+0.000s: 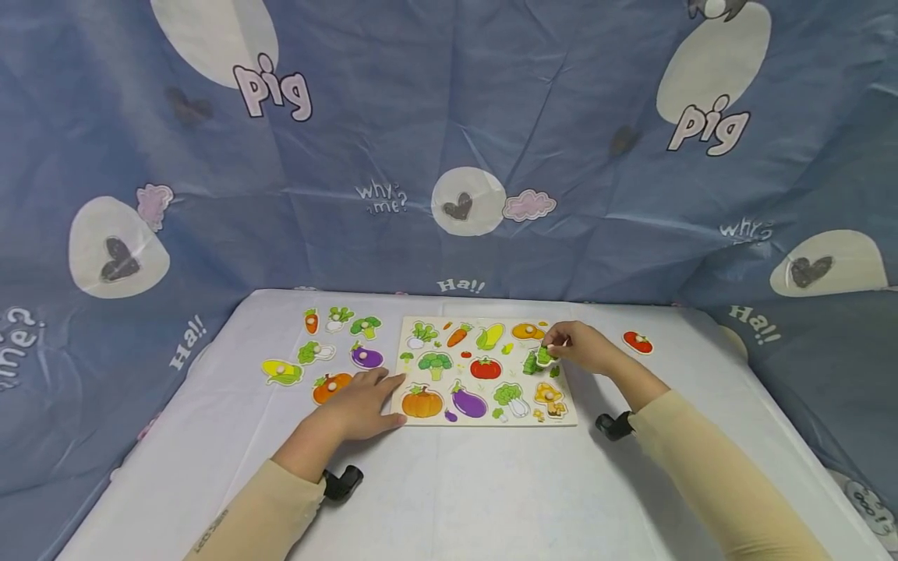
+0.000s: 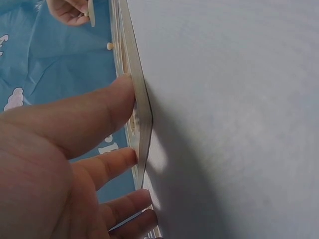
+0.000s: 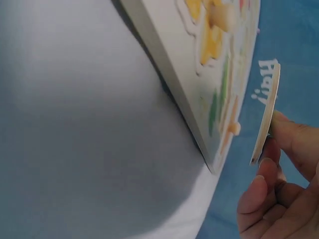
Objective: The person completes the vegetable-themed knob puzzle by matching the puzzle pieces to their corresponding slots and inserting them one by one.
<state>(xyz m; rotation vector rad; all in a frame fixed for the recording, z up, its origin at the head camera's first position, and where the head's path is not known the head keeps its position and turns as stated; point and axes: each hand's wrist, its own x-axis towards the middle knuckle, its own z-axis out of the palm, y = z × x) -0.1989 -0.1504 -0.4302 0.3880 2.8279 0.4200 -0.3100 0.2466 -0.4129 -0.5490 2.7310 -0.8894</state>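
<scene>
The vegetable puzzle board (image 1: 491,423) lies flat on the white table. My right hand (image 1: 582,347) pinches a green vegetable piece (image 1: 545,357) over the board's right side, just above a matching green picture. In the right wrist view the piece (image 3: 266,114) is seen edge-on between thumb and fingertips, raised off the board. My left hand (image 1: 361,407) lies at the board's left edge, its fingers extended. Thumb and fingertips touch the board's edge (image 2: 143,107) in the left wrist view.
Left of the board lie loose pieces: corn (image 1: 282,372), an eggplant (image 1: 367,356), a pumpkin (image 1: 330,386) beside the left hand, broccoli (image 1: 365,327) and several others. A tomato piece (image 1: 638,342) lies to the right. A mushroom piece (image 1: 550,400) with a knob sits in the board.
</scene>
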